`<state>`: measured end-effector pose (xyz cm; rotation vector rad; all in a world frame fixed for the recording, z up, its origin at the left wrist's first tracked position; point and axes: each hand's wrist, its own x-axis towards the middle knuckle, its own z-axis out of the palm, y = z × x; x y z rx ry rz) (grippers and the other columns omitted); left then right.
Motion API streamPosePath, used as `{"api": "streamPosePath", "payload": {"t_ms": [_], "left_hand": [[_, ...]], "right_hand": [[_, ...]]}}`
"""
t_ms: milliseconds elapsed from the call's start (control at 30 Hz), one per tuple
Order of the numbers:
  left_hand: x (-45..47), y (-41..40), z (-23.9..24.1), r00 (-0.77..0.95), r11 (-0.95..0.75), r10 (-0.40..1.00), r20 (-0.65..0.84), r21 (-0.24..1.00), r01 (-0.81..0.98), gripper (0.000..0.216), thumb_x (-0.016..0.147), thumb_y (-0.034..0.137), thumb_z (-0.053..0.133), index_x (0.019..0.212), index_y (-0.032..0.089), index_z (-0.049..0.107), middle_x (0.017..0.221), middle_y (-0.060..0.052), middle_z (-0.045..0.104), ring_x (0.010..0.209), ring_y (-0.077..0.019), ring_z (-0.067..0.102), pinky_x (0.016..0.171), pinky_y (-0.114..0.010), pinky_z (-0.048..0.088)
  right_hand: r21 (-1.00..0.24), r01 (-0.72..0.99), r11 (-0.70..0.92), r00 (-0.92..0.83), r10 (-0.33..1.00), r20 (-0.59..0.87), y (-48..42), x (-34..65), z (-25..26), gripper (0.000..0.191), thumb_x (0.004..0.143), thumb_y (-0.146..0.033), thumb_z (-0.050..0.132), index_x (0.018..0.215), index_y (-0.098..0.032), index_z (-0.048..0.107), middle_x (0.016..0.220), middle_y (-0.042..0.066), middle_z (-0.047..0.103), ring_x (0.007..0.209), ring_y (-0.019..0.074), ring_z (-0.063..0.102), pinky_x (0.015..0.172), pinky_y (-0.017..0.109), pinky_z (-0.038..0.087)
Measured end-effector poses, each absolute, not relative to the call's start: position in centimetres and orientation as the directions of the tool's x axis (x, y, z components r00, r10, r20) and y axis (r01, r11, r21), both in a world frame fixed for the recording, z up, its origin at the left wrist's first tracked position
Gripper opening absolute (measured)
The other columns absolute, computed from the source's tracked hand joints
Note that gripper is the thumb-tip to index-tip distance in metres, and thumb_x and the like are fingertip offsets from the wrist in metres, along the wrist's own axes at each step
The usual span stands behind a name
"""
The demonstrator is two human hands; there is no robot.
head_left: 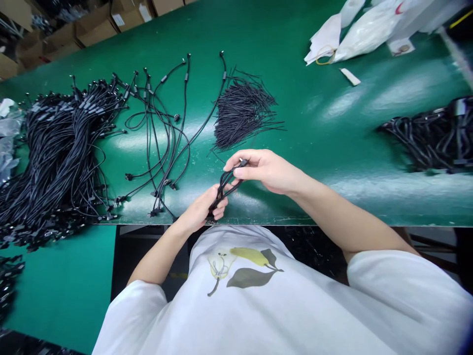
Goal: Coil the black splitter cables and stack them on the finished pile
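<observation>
A thin black cable [226, 183] is folded into loops between both hands, just above the near edge of the green table [332, 158]. My left hand [205, 209] is closed around the lower end of the loops. My right hand [264, 170] pinches the upper end, with the cable's small plug at its fingertips. A heap of short black ties [242, 111] lies on the table just beyond my hands. Several loose black cables [164, 133] are spread out to the left of that heap.
A large pile of black cables [59, 153] covers the table's left side. Another bundle of cables [432, 135] lies at the right edge. White plastic bags [365, 27] sit at the far right. Cardboard boxes [92, 27] stand behind the table.
</observation>
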<state>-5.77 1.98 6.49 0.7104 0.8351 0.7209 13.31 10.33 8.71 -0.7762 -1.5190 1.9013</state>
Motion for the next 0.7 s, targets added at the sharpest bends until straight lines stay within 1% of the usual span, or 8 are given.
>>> {"api": "streamPosePath", "payload": {"t_ms": [67,133,233,300,367,433,567,700], "left_hand": [[-5.6,2.0,6.6,0.480,0.581,0.778,-0.405,0.755,-0.304,0.045,0.083,0.055,0.062,0.103,0.014,0.061,0.069,0.003,0.038,0.054,-0.0071,0.036,0.050,-0.020,0.035],[-5.4,1.9,6.5,0.498,0.604,0.761,-0.416,0.734,-0.310,0.043,0.079,0.052,0.069,0.097,0.013,0.062,0.072,0.001,0.043,0.059,-0.0081,0.042,0.054,-0.021,0.039],[-5.2,1.6,6.0,0.469,0.606,0.766,-0.440,0.736,-0.301,0.042,0.078,0.052,0.069,0.093,0.013,0.061,0.073,0.001,0.048,0.060,-0.0093,0.047,0.054,-0.023,0.042],[-5.0,1.6,5.5,0.397,0.571,0.803,-0.446,0.766,-0.296,0.042,0.080,0.052,0.067,0.095,0.013,0.060,0.072,0.001,0.050,0.060,-0.0099,0.049,0.055,-0.023,0.044],[-5.0,1.8,5.0,0.303,0.498,0.859,-0.413,0.812,-0.305,0.042,0.082,0.050,0.066,0.102,0.014,0.060,0.077,0.000,0.054,0.065,-0.0102,0.053,0.060,-0.023,0.046],[-5.2,2.2,4.6,0.244,0.414,0.904,-0.351,0.860,-0.297,0.044,0.080,0.047,0.070,0.108,0.015,0.059,0.085,-0.002,0.059,0.071,-0.0105,0.055,0.067,-0.023,0.047],[-5.7,2.8,4.5,0.230,0.316,0.933,-0.276,0.934,-0.165,0.037,0.079,0.043,0.070,0.104,0.017,0.059,0.093,-0.004,0.064,0.081,-0.0136,0.059,0.077,-0.026,0.047],[-7.0,3.1,5.1,0.113,0.178,0.977,-0.184,0.982,0.054,0.023,0.090,0.039,0.056,0.094,0.017,0.061,0.101,-0.006,0.066,0.094,-0.0156,0.061,0.086,-0.027,0.046]], "right_hand": [[-0.997,-0.032,-0.064,-0.599,0.800,-0.032,10.2,13.1,8.4,0.026,0.081,-0.035,0.065,0.098,-0.017,0.062,0.077,0.001,0.063,0.069,0.0160,0.064,0.067,0.030,0.053],[-0.980,0.109,0.168,-0.525,0.847,0.086,10.1,12.7,7.8,0.027,0.086,-0.032,0.059,0.108,-0.018,0.059,0.084,0.003,0.064,0.076,0.0174,0.064,0.072,0.031,0.053],[-0.820,0.323,0.474,-0.515,0.814,0.268,10.0,12.0,6.4,0.030,0.092,-0.024,0.048,0.120,-0.017,0.055,0.104,0.009,0.065,0.097,0.0223,0.063,0.088,0.038,0.050],[-0.746,0.393,0.538,-0.509,0.803,0.310,9.9,11.7,5.6,0.033,0.094,-0.024,0.044,0.124,-0.015,0.052,0.115,0.013,0.062,0.106,0.0250,0.060,0.093,0.042,0.048],[-0.781,0.404,0.476,-0.428,0.853,0.298,9.6,11.7,5.1,0.040,0.092,-0.028,0.048,0.130,-0.015,0.047,0.120,0.015,0.059,0.106,0.0251,0.060,0.089,0.042,0.051],[-0.893,0.305,0.331,-0.392,0.898,0.198,9.1,11.8,4.9,0.047,0.089,-0.032,0.054,0.132,-0.016,0.044,0.115,0.013,0.060,0.096,0.0221,0.063,0.079,0.037,0.055],[-0.974,0.199,0.107,-0.506,0.862,-0.009,7.7,11.9,4.7,0.021,0.091,-0.033,0.047,0.098,-0.017,0.059,0.094,0.007,0.064,0.077,0.0167,0.065,0.069,0.031,0.056],[-0.985,0.170,0.003,-0.432,0.899,-0.072,7.2,13.3,4.8,0.027,0.094,-0.035,0.041,0.078,-0.018,0.055,0.082,0.004,0.064,0.073,0.0157,0.065,0.068,0.029,0.055]]}}
